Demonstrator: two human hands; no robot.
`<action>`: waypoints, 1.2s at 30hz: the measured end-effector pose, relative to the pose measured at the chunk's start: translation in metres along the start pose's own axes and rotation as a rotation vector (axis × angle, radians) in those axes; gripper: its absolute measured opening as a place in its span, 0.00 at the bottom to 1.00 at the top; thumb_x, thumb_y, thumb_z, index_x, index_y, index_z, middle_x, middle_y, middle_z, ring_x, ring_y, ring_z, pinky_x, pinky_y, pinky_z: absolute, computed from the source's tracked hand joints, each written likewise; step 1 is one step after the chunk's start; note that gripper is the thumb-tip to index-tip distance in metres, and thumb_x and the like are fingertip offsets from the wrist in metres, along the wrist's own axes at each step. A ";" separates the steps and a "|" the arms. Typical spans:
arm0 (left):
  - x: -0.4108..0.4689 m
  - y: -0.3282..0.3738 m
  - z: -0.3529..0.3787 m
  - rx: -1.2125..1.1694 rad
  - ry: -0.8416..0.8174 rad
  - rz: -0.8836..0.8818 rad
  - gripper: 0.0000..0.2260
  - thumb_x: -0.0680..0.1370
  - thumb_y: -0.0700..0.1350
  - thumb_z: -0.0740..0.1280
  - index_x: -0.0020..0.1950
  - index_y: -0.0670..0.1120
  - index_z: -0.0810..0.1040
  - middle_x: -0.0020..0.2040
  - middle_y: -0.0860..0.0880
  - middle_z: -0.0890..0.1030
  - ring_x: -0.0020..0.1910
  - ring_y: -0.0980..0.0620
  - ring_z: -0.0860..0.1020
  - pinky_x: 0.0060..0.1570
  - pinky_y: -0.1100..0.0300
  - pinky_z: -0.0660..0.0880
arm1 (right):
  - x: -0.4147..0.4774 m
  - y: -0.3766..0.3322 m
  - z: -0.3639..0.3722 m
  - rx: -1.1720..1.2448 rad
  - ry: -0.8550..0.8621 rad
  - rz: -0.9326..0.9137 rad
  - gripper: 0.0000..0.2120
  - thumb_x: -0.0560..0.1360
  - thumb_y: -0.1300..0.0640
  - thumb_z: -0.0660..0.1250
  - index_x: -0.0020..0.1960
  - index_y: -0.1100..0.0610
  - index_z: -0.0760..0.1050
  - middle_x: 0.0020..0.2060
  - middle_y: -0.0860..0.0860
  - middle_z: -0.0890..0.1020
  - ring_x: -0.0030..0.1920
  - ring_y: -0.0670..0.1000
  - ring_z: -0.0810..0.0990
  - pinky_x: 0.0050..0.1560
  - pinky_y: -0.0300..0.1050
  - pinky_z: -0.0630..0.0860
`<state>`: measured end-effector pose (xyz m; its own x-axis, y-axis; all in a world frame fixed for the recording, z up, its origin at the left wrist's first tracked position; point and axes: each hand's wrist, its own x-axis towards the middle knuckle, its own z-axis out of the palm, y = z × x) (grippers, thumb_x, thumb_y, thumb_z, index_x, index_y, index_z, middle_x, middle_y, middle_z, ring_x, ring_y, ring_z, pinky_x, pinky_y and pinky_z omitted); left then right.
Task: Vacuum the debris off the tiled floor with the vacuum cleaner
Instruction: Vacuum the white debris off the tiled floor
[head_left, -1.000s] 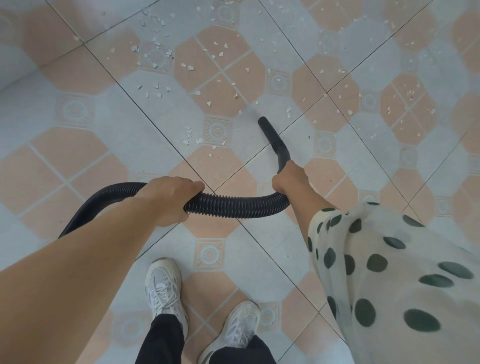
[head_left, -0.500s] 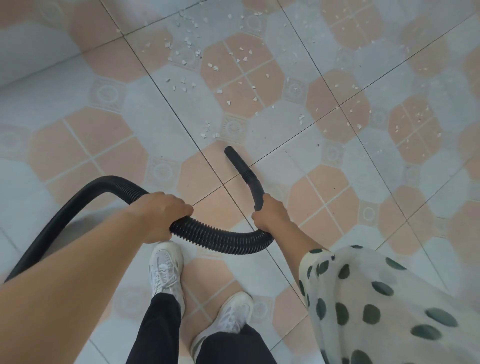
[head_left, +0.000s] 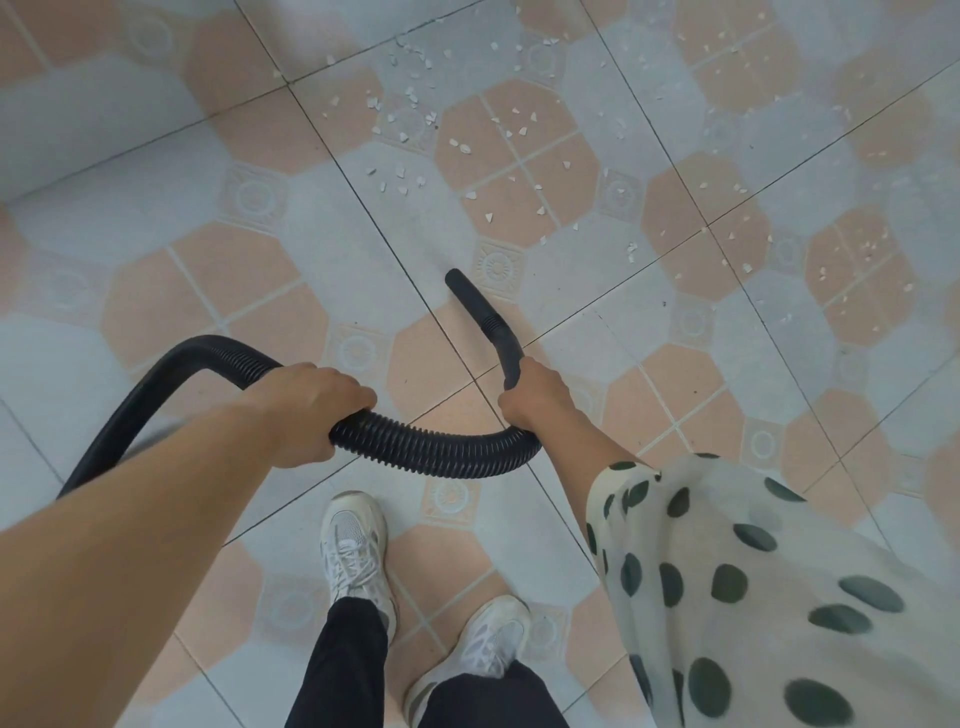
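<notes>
Debris (head_left: 460, 147): white chips are lying scattered over the tiled floor (head_left: 156, 171), ahead of you and out to the right, thickest around the peach octagon tiles at top centre. The tiles nearest your feet are showing no chips.

Nozzle (head_left: 479, 307): the rigid black tube is pointing forward and slightly left, with its tip sitting low over a pale tile beside a small patterned square. The tip is short of the nearest chips. I cannot tell whether it is touching the floor.

Hose (head_left: 436, 453): the ribbed black hose is sagging in a shallow curve between your hands, then arcing off to the left and down out of view.

Right hand (head_left: 535, 397): you are gripping the curved base of the nozzle, fingers wrapped fully round it, wrist bent down, forearm reaching forward from a loose white sleeve (head_left: 753, 597) with dark green dots.

Left hand (head_left: 306, 410): you are clamping the hose from above, knuckles up, fingers curled over it and thumb under, bare forearm stretching in from the lower left.

Stance: you are standing with white trainers apart, left shoe (head_left: 353, 540) ahead of right shoe (head_left: 485, 644), both under the hose span, and wearing black trousers (head_left: 348, 670).
</notes>
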<state>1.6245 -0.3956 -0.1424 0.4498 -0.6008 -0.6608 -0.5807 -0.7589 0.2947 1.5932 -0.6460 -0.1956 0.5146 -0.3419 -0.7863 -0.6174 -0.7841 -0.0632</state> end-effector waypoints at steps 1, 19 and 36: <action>0.000 -0.004 -0.001 -0.005 0.001 0.002 0.10 0.72 0.42 0.64 0.50 0.53 0.70 0.44 0.55 0.74 0.45 0.52 0.74 0.43 0.60 0.67 | 0.001 -0.004 0.000 -0.001 -0.001 -0.004 0.22 0.77 0.59 0.64 0.69 0.59 0.66 0.60 0.58 0.76 0.58 0.59 0.77 0.46 0.46 0.71; 0.060 0.005 -0.042 -0.079 0.038 0.047 0.11 0.72 0.43 0.63 0.48 0.54 0.63 0.42 0.56 0.71 0.44 0.51 0.73 0.40 0.59 0.66 | 0.041 0.019 -0.064 0.151 0.089 0.211 0.22 0.76 0.61 0.63 0.69 0.58 0.65 0.55 0.57 0.76 0.46 0.56 0.75 0.39 0.46 0.71; 0.133 0.088 -0.084 -0.178 0.049 -0.055 0.10 0.73 0.43 0.63 0.51 0.54 0.67 0.42 0.56 0.70 0.41 0.52 0.70 0.37 0.59 0.65 | 0.098 0.079 -0.158 0.031 0.071 0.164 0.20 0.76 0.61 0.63 0.68 0.58 0.66 0.57 0.58 0.76 0.45 0.57 0.73 0.40 0.47 0.70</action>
<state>1.6903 -0.5639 -0.1465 0.5128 -0.5658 -0.6457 -0.4272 -0.8206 0.3798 1.6886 -0.8231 -0.1807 0.4461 -0.5004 -0.7420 -0.7136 -0.6992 0.0425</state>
